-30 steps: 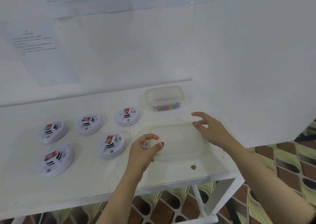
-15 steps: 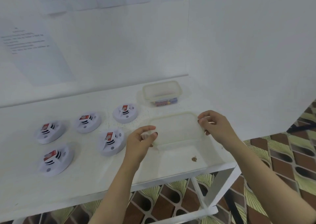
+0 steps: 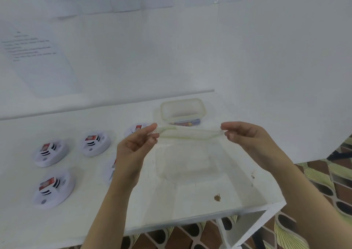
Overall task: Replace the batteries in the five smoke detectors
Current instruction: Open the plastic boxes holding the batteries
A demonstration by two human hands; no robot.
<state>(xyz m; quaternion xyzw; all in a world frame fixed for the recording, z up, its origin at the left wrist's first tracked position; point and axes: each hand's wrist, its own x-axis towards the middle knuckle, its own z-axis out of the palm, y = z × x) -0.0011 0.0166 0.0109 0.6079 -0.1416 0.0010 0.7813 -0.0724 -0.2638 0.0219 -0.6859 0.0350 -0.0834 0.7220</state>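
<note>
Fig.: We pinch the clear lid (image 3: 190, 133) at its ends with left hand (image 3: 137, 142) and right hand (image 3: 245, 136), its long axis running between them. Beyond the lid sits the battery box (image 3: 182, 111); smoke detectors (image 3: 51, 151) lie leftward, nearer the left hand.

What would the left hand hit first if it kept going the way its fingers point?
The left hand pinches one end of the translucent lid, so that lies first. Beyond it, probably the open plastic box, though depth is unclear.
</note>
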